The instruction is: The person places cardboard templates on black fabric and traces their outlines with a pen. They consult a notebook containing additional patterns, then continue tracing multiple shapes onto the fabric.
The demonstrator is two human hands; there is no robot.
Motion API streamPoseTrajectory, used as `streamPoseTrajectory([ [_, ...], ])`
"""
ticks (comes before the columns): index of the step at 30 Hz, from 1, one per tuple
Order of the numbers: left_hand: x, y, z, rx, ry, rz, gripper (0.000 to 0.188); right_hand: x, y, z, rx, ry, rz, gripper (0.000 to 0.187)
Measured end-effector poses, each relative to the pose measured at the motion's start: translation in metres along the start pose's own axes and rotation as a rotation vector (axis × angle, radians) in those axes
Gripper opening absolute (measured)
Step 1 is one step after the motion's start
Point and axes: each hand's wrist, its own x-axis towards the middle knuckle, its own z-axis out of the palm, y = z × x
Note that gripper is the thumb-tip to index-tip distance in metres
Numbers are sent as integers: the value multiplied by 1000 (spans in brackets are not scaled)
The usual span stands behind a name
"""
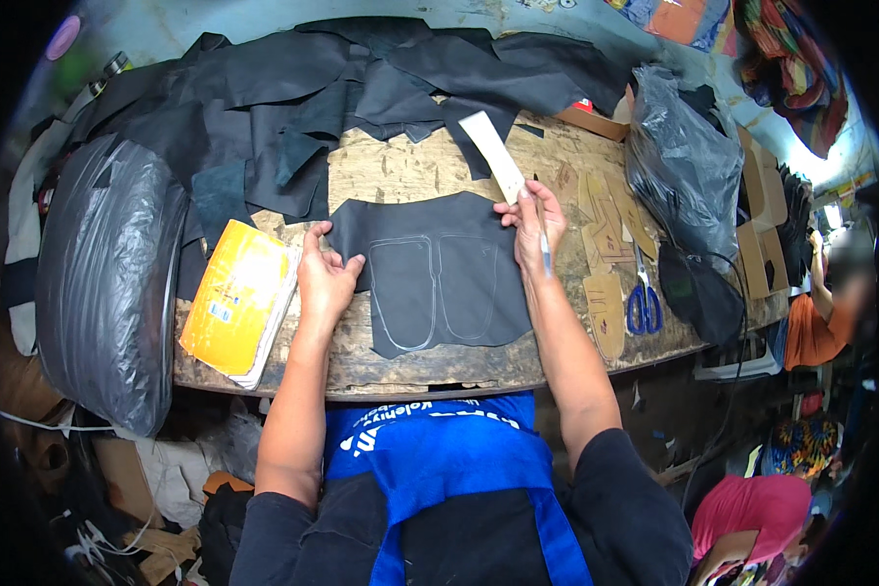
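Observation:
A dark leather piece lies flat on the wooden workbench, with two outlines traced on it in silver. My left hand presses on its left edge, fingers spread. My right hand rests at its upper right corner and grips a silver pen together with a pale card pattern that sticks up and away from me.
Several black leather pieces are heaped at the back. A yellow book and a big black plastic bag sit left. Cardboard patterns, blue-handled scissors and another black bag are right. A person sits far right.

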Motion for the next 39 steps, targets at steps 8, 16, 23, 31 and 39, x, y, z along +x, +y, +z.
streamPoseTrajectory([
  [8, -38, -14, -33, 81, 14, 78, 54, -62, 0, -6, -106, -212, 0, 13],
  [16, -31, -10, -30, 305, 242, 333, 28, -49, 0, 28, -437, -624, -57, 18],
  [23, -27, 1, -24, 563, 142, 390, 39, -61, 11, 50, -651, -343, -165, 26],
  [31, -22, -1, -20, 601, 130, 344, 35, -63, 2, 49, -850, -442, -356, 16],
  [39, -31, 0, -20, 567, 169, 384, 40, -56, 2, 34, -902, -419, -269, 23],
])
